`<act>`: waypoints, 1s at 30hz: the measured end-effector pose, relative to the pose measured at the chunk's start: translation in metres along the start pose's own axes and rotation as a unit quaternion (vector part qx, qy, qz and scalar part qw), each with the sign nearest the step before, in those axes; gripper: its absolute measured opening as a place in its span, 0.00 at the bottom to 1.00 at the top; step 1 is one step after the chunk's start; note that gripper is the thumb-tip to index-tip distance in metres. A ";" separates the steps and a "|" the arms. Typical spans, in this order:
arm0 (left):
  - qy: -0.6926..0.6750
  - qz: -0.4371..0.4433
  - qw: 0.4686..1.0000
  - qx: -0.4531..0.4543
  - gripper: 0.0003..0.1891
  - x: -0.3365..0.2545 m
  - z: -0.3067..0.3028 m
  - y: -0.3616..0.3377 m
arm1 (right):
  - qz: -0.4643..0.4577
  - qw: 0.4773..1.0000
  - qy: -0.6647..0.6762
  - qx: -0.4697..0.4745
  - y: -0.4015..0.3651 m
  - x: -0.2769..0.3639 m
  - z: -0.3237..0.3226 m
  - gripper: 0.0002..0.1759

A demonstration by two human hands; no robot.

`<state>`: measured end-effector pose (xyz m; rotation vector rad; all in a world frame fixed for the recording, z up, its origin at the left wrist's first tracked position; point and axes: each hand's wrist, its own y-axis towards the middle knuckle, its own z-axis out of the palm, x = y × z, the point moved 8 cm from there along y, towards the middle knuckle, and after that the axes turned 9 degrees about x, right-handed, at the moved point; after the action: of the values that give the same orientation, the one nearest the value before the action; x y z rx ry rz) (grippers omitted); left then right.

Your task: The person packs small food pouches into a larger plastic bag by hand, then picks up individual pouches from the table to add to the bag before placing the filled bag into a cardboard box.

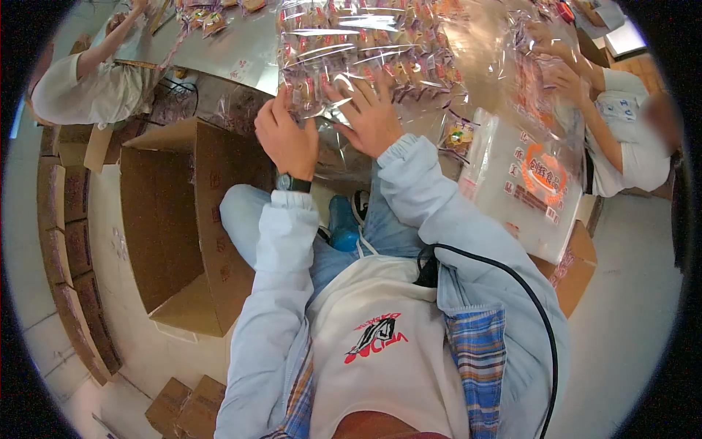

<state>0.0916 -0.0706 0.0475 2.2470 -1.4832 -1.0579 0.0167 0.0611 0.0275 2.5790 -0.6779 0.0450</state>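
Note:
A large clear plastic bag (351, 40), filled with rows of small wrapped snack packs, lies on the table in front of me. At its near left corner, my left hand (287, 140) has its bent fingers and thumb closed on the film. My right hand (369, 117) grips the bag's near edge a little to the right, with its fingertips over the film and its thumb pointing left. Loose film hangs between and below my hands. To the right of the bag lies a single wrapped snack pack (459, 136).
A stack of printed plastic bags (523, 183) lies to my right. An open cardboard box (164, 227) stands at my left, with more boxes (77, 249) beyond it. Co-workers sit at the left (95, 88) and right (621, 124). Loose snack packs (208, 22) lie farther back.

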 end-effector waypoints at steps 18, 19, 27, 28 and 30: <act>0.153 0.172 0.963 0.138 0.27 -0.052 0.063 -0.011 | 0.072 0.992 -0.099 -0.039 -0.014 -0.050 -0.017 0.26; 0.144 0.169 0.966 0.133 0.27 -0.052 0.063 -0.009 | 0.083 0.989 -0.112 -0.041 -0.013 -0.050 -0.015 0.26; 0.121 0.149 0.975 0.112 0.28 -0.047 0.067 -0.006 | 0.086 0.990 -0.088 -0.062 -0.009 -0.058 0.002 0.25; 0.128 0.155 0.973 0.118 0.28 -0.047 0.068 -0.005 | 0.078 0.991 -0.089 -0.060 -0.009 -0.057 0.001 0.25; 0.141 0.166 0.968 0.127 0.28 -0.047 0.068 -0.002 | 0.079 0.993 -0.079 -0.027 -0.006 -0.053 0.002 0.26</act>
<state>0.0361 -0.0161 0.0182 2.0873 -1.8597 -0.4524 -0.0268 0.0894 0.0152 2.4897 -0.9288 -0.1269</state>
